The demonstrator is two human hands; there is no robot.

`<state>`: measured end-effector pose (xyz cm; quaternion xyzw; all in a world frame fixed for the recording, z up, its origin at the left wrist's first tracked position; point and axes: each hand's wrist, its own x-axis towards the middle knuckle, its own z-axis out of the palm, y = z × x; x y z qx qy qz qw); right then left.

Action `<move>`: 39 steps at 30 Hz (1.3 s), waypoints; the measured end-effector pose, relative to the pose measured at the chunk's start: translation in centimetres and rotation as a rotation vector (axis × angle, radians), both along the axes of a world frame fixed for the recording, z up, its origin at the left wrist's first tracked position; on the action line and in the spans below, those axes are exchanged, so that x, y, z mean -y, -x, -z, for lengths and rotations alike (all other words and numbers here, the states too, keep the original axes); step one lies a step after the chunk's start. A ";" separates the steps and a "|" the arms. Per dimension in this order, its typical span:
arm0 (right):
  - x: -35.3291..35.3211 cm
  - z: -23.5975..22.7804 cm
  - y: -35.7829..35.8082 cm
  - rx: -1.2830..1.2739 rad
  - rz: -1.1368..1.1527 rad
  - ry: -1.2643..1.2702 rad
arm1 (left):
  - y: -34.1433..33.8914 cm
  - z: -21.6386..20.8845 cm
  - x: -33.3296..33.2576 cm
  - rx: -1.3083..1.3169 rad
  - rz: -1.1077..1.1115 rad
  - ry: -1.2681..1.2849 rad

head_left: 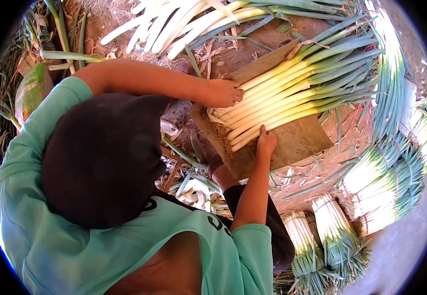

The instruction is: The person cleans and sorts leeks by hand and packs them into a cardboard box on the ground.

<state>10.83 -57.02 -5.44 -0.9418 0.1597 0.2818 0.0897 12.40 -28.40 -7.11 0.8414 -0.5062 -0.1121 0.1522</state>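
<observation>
Curling by the root ends, the left hand (223,93) touches the leeks (316,73), grip hidden; right hand (266,141) has a digit against the nearest stalk, can't tell if it's clamped; they look light, firm, bruisable, so grab the white shanks; brown sheet (294,142) underneath, littered ground (312,184), tied bundles (332,228) off right

Head view, wide fisheye: looks steeply down from above; dark head covering (103,162) near at left, leek stalks (292,91) farther off, right.

Board (299,140) partly hidden beneath leeks (292,88)
</observation>
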 end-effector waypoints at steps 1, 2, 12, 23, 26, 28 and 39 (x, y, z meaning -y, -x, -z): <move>0.2 0.8 0.1 -0.016 0.055 -0.008 | -0.1 -0.4 0.1 0.021 0.003 0.008; 0.3 1.6 0.1 -0.033 0.111 -0.015 | -0.3 -0.9 0.5 -0.019 0.013 -0.010; -2.1 -1.4 0.8 0.148 0.190 -0.041 | 0.6 2.9 1.3 0.112 -0.157 0.511; 2.8 2.6 -1.4 0.039 0.390 -0.155 | -0.9 -2.2 -1.2 0.029 -0.073 0.572; -1.1 -4.2 -4.5 0.180 0.530 -0.467 | -3.1 -7.2 -6.3 0.175 -0.395 0.792; -4.6 -8.2 -6.3 0.323 0.570 -0.558 | -6.2 -8.8 -14.4 0.385 -0.592 0.749; -19.0 -11.5 -7.4 0.165 0.226 -0.873 | -11.0 -3.2 -38.9 0.194 -1.637 -0.143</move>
